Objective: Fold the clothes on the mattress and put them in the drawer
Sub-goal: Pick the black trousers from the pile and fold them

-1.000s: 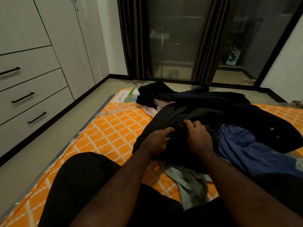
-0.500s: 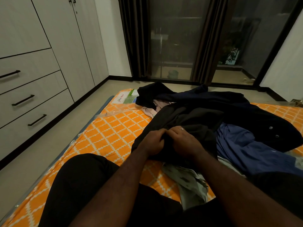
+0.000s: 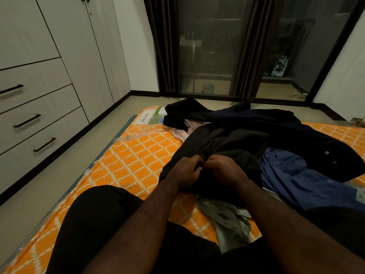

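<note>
Fingers [image 3: 197, 162] of your left hand [image 3: 184, 172] and right hand [image 3: 227, 171] curl together, pinching a fold of the black garment [image 3: 227, 143] atop the pile on the mattress [image 3: 138, 159]. Nothing looks folded yet. The blue shirt [image 3: 292, 175], grey piece [image 3: 231, 220] and others wait, and the drawers [image 3: 39, 131] stand closed, so you seem to be at the very start.

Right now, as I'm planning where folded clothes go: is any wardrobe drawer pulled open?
No, all three drawers sit shut, flush with the wardrobe front.
</note>
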### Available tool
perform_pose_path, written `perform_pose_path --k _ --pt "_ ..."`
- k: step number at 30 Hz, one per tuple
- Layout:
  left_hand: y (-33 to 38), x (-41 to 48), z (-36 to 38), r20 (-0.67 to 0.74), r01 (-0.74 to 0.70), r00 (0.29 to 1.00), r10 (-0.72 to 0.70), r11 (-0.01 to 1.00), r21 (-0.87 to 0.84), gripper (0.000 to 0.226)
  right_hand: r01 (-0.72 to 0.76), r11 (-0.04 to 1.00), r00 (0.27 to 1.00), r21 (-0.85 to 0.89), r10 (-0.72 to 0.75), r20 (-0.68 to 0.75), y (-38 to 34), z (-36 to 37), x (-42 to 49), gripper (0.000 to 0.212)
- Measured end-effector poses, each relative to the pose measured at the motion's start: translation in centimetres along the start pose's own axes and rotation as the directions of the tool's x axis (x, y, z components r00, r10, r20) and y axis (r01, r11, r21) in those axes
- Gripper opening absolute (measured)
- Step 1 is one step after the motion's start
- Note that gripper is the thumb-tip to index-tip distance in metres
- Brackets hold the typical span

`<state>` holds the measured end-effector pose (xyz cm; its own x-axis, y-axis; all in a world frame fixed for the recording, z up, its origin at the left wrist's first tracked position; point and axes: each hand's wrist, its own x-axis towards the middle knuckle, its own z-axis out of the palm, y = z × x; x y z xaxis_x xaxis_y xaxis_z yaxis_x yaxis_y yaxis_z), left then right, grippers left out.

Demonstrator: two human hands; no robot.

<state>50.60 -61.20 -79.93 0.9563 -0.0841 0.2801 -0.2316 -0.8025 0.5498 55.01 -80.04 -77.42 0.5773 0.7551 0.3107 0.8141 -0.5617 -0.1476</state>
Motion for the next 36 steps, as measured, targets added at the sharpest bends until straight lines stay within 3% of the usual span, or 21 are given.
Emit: perform_pose_path --k 11,17,27,36 --pt "0.4 -0.1 0.0 0.031 -0.071 0.997 0.07 0.996 0.044 0.015 -0.09 0.996 0.995 0.026 0.091 -0.033 0.3 0.1 0.1 0.003" --pt "0.5 0.0 -0.4 0.05 -0.082 0.995 0.081 0.996 0.029 0.025 -0.119 0.992 0.992 0.028 0.12 -0.033 0.4 0.1 -0.1 0.003" --pt "0.7 0.2 -0.5 0.138 -0.028 0.99 0.019 0.998 0.059 0.022 -0.186 0.982 0.982 0.042 0.186 -0.013 0.1 -0.2 -0.2 0.007" --pt "0.8 0.3 -1.3 0.132 -0.089 0.988 0.079 0.993 0.073 0.023 -0.251 0.967 0.967 0.053 0.253 -0.042 -0.5 -0.1 -0.4 0.007"
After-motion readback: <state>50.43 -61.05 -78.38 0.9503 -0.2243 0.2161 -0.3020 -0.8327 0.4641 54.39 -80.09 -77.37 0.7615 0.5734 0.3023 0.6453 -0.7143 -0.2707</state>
